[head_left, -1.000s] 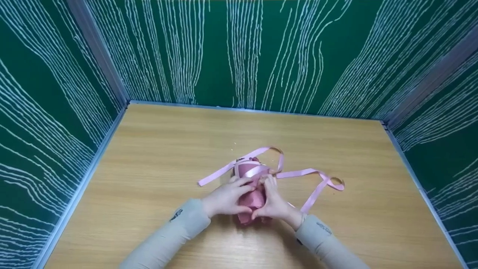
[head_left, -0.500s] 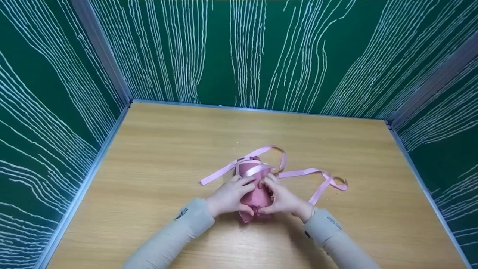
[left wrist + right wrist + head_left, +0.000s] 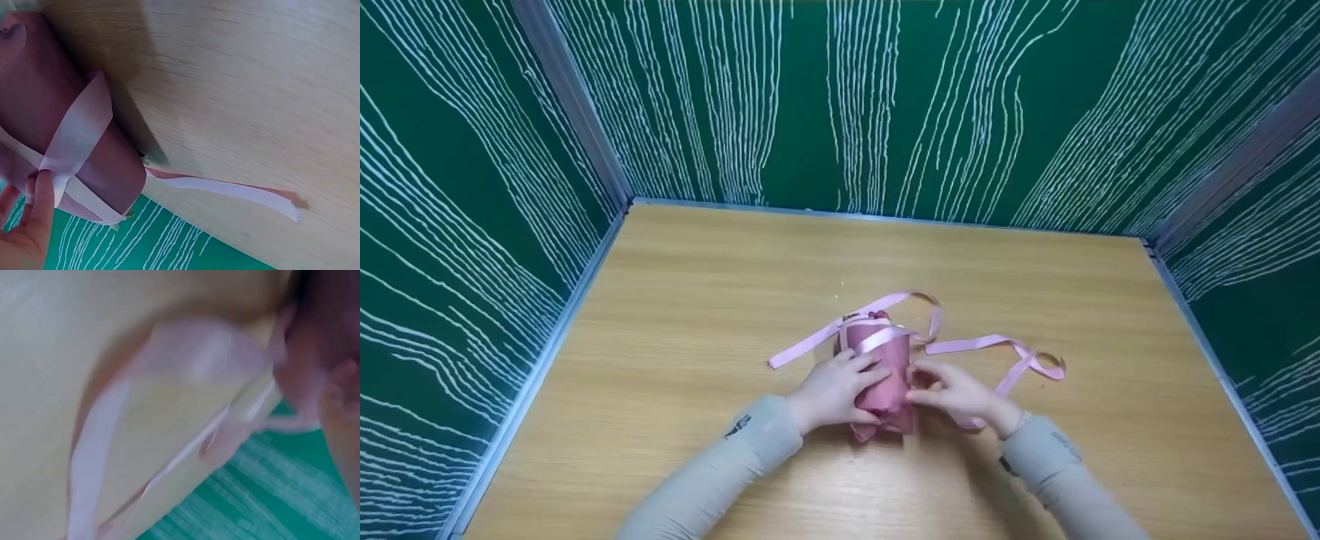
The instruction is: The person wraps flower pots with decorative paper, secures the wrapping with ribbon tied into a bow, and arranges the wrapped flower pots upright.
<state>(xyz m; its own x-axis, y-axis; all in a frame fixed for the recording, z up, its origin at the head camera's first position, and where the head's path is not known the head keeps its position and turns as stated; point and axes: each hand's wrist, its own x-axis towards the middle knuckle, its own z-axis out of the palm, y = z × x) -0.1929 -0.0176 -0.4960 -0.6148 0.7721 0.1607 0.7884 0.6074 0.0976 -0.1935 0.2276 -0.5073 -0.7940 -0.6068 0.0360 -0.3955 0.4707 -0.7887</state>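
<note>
A small bouquet (image 3: pixel 894 361), rolled in pink paper, lies on the table with dark pink and green bits at its far end. A pale pink ribbon (image 3: pixel 881 339) crosses over it. My left hand (image 3: pixel 836 390) holds the bouquet from the left, fingers over the top and thumb near the close end. In the left wrist view its fingertips meet the crossed ribbon (image 3: pixel 79 132). At the bouquet's right side is my right hand (image 3: pixel 956 391), thumb and index finger curved with a gap between them. The right wrist view is blurred; a ribbon loop (image 3: pixel 98 444) shows there.
Ribbon tails spread over the wooden table (image 3: pixel 720 285): one tail (image 3: pixel 806 346) runs left, another (image 3: pixel 1020 358) curls to the right. Green walls with white wavy lines (image 3: pixel 802 112) stand at the back and both sides.
My right hand has drawn back from the top of the paper to the bouquet's right side. My left hand stays on it. The view has shifted slightly.
</note>
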